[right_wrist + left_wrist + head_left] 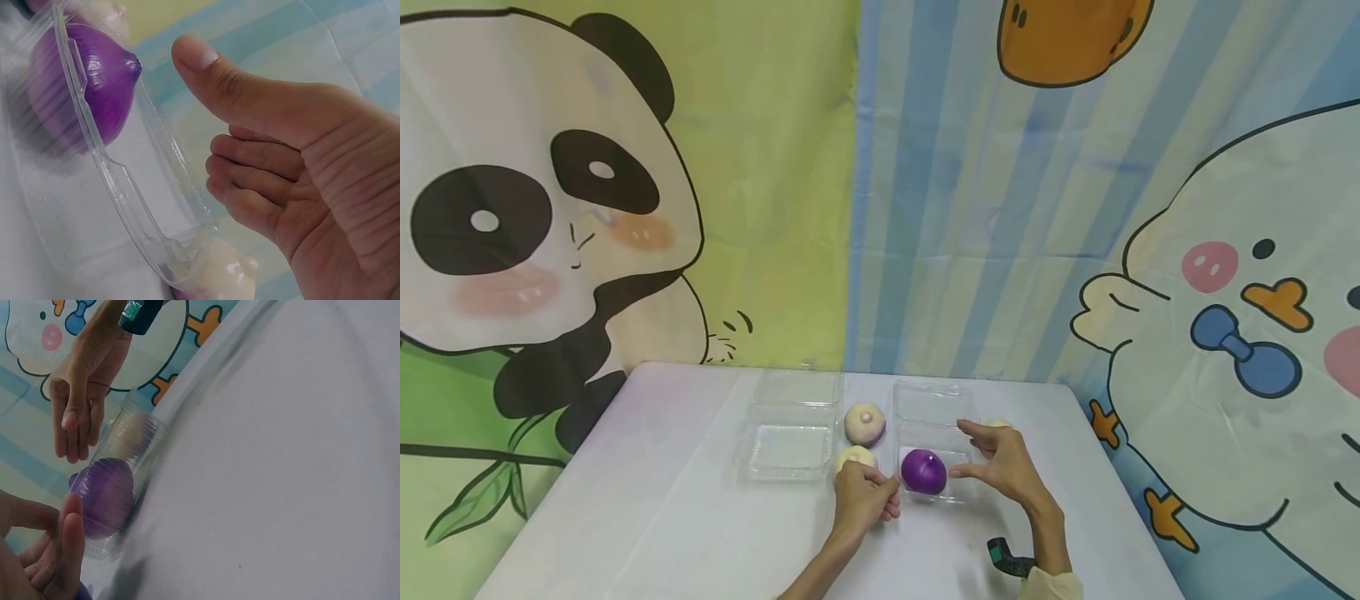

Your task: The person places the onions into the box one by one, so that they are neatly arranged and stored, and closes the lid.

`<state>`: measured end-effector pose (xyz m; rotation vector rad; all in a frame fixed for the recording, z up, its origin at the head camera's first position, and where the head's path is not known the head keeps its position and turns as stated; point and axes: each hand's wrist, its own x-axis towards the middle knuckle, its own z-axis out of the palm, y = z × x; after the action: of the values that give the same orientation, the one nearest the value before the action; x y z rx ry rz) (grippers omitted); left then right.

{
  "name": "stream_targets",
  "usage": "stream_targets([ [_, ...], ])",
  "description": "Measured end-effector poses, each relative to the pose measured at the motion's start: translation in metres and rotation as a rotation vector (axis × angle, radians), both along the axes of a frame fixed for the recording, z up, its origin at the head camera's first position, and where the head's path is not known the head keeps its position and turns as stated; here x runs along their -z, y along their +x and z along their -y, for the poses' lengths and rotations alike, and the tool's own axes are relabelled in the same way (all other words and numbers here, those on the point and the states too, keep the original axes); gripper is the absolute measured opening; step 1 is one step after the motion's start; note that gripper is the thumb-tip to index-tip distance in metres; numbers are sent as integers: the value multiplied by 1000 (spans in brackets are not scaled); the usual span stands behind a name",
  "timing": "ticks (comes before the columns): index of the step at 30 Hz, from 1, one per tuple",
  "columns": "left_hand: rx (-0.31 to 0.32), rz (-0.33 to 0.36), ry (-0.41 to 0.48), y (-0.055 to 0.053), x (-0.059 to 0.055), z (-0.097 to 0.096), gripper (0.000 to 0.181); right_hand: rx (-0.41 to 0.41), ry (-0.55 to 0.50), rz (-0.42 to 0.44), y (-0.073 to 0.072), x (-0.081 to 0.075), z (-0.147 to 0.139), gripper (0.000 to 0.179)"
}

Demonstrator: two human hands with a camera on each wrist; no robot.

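Note:
A glossy purple onion (923, 472) sits in the front half of an opened clear plastic clamshell box (934, 406). My right hand (1006, 462) is just right of the onion, thumb and fingers spread apart with nothing between them. In the right wrist view, a gap shows between the thumb (200, 59) and the onion (103, 87). My left hand (863, 500) is at the box's left front edge, fingertips close to the wall; whether they touch it is unclear. A pale turnip-like vegetable (856, 457) is partly hidden behind that hand.
Another opened clear box (790, 450) stands to the left. Between the boxes lies a pale vegetable with a purple underside (865, 425). One more pale vegetable (228, 269) lies right of the onion's box. A printed cloth (790, 183) hangs behind the white table (677, 517).

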<state>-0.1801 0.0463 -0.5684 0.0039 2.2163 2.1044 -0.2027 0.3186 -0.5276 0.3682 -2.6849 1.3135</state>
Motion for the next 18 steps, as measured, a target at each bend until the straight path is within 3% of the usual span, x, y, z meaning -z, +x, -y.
stream_targets([
  [18, 4, 5, 13, 3, -2, 1, 18, 54, 2, -20, 1, -4, -21, 73],
])
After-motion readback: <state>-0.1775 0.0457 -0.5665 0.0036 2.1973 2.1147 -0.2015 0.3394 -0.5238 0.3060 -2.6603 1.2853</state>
